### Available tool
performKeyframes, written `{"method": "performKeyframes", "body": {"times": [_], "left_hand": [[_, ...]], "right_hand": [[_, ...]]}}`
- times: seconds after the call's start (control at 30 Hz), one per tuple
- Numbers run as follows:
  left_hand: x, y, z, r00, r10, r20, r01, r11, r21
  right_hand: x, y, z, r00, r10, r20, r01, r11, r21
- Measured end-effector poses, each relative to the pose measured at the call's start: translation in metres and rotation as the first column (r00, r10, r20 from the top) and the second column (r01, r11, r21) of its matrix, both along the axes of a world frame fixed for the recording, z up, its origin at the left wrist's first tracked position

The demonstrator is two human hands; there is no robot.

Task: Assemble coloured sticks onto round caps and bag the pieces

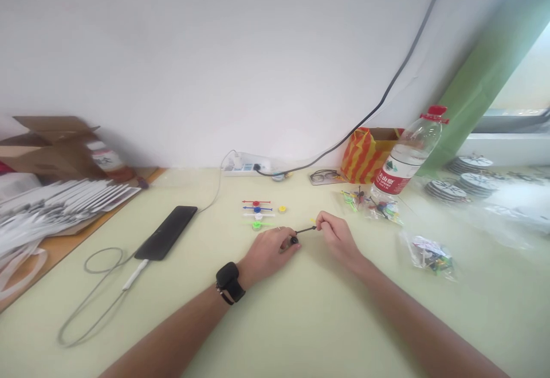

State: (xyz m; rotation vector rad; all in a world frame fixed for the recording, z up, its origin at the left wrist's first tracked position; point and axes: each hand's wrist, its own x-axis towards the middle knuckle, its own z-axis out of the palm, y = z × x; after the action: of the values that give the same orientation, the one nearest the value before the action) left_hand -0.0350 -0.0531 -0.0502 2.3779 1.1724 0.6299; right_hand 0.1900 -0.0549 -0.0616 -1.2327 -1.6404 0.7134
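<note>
Black disc (294,240), just one: our left hand (270,246) holds it between fingers and thumb, mid-table (275,323). Our right hand (337,236) pinches one black arrow (306,229). Beyond, toward the table's far edge, we count four spinners (257,210), one yellow disc (282,209), one power strip (246,167).

We slanted our left forearm (184,321) and right forearm (412,303) inward from the bottom of the view. We had the left hand (268,247) low, its back upward, its fingers bent and its thumb stretched forward. Near it but apart, we held the right hand (339,237) with fingers curled in and thumb drawn against the index finger, pinching.
</note>
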Motion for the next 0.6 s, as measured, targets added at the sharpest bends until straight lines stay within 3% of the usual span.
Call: {"method": "performKeyframes", "body": {"times": [0.13,0.33,0.47,0.6], "left_hand": [[0.0,0.002,-0.001,0.984,0.042,0.173,-0.027,0.996,-0.083],[0.005,0.004,-0.003,0.861,0.047,0.507,0.153,0.926,-0.344],[0.006,0.004,-0.001,0.812,0.042,0.581,0.209,0.91,-0.358],[0.005,0.004,0.001,0.798,0.036,0.602,0.218,0.914,-0.343]], "right_hand": [[0.0,-0.006,0.013,0.96,0.133,-0.247,-0.163,0.981,-0.104],[-0.012,-0.026,0.025,0.871,0.358,-0.336,-0.433,0.882,-0.183],[-0.018,-0.032,0.024,0.875,0.395,-0.282,-0.459,0.862,-0.217],[-0.016,-0.032,0.023,0.898,0.378,-0.224,-0.425,0.877,-0.225]]}}
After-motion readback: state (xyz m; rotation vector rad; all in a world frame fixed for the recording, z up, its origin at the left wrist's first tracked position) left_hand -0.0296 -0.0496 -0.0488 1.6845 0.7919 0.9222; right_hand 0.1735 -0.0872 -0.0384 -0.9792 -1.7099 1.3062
